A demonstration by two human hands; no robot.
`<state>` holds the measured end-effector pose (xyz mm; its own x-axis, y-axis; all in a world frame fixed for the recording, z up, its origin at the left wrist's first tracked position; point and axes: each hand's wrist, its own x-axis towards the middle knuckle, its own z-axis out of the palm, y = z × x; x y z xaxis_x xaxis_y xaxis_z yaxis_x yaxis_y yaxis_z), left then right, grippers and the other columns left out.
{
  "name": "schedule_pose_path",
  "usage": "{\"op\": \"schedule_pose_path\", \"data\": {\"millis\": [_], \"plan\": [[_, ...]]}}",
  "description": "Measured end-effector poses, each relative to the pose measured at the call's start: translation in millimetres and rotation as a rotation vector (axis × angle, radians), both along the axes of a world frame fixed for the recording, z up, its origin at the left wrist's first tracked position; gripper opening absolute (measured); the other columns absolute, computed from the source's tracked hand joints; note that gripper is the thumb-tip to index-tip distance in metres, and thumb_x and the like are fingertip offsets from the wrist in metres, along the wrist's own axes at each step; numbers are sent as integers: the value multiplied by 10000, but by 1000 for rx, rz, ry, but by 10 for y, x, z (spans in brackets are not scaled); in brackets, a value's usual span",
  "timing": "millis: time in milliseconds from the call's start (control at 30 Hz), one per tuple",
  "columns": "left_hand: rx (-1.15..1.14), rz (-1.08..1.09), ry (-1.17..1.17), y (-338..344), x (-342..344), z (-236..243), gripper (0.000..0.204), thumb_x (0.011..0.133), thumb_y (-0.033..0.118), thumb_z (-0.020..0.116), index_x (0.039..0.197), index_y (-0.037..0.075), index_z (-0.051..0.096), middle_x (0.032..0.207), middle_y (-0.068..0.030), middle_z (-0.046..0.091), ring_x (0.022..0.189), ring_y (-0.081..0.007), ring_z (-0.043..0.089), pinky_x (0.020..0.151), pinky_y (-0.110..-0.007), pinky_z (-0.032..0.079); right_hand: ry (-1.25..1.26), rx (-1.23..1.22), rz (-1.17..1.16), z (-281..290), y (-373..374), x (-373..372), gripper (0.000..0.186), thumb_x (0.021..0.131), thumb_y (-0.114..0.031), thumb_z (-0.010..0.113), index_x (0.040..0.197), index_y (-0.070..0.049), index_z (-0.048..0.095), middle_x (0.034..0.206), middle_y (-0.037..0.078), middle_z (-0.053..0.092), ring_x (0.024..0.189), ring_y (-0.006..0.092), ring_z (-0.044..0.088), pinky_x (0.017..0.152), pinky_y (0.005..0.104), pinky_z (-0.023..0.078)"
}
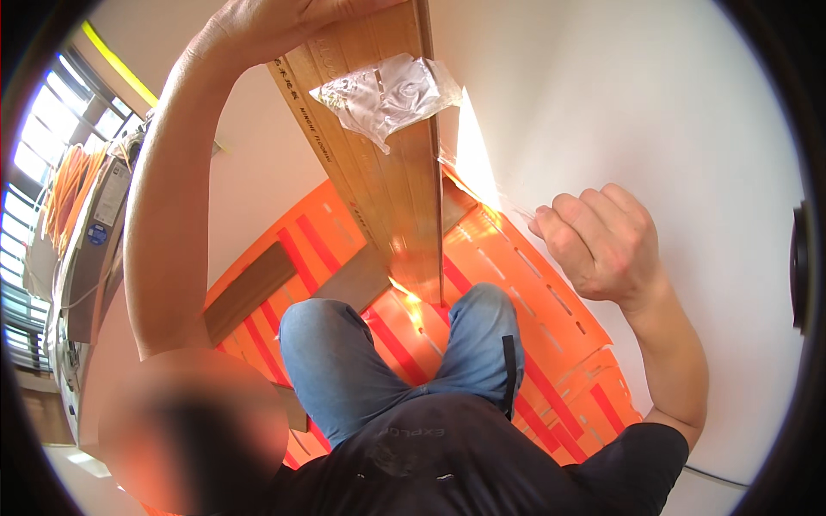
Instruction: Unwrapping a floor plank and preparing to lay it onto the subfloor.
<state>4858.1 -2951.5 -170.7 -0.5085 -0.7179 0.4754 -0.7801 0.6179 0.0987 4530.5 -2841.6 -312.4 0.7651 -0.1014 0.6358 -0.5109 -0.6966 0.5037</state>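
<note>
Peeling step: the person seems to be working clear film (387, 99) off a wooden plank (370, 172); the job is looking partway done, as a crumpled patch is clinging across the upper face.
Next pull: it is probably calling for a gentle, even draw while the other side is bracing the plank; thin film could be tearing.
Left hand (297, 21): it is lying against the plank's upper end; the frame's edge is cutting off the fingers, so I cannot tell how tightly they are closing.
Right hand (602, 241): it is forming a fist, fingers together, apparently pinching a thin clear strand (519, 209) that is stretching toward the plank's right edge.
Plank position: it is standing on end, touching the left hand and sitting apart from the right; its lower end is showing between the knees of the blue jeans (331, 348).
Orange floor cover (551, 327): it is spreading below, with a brown board (249, 292) lying left of the plank.
</note>
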Motion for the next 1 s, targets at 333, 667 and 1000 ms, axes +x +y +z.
{"op": "schedule_pose_path", "data": {"millis": [333,667,1000], "plan": [[26,2,-9,-66,-82,8,689,837,726,680,708,51,628,570,-9,513,521,-124,483,503,-329,395,-32,182,-80,-443,242,-233,176,855,-105,756,848,-55,587,762,37,607,512,141,471,459,290,323],[-57,105,95,-203,282,-126,605,908,639,676,749,56,663,600,0,559,521,-115,498,475,-323,409,-333,546,-149,-1310,509,-796,127,963,-94,678,979,-49,560,793,76,612,558,216,508,489,314,404],[-78,167,157,-258,751,-229,544,1012,542,579,841,33,668,682,-16,632,600,-131,590,561,-319,496,-1067,1091,-649,-2305,1189,-1794,172,1080,-180,525,1002,-33,568,926,39,640,700,85,546,639,263,477]]}}
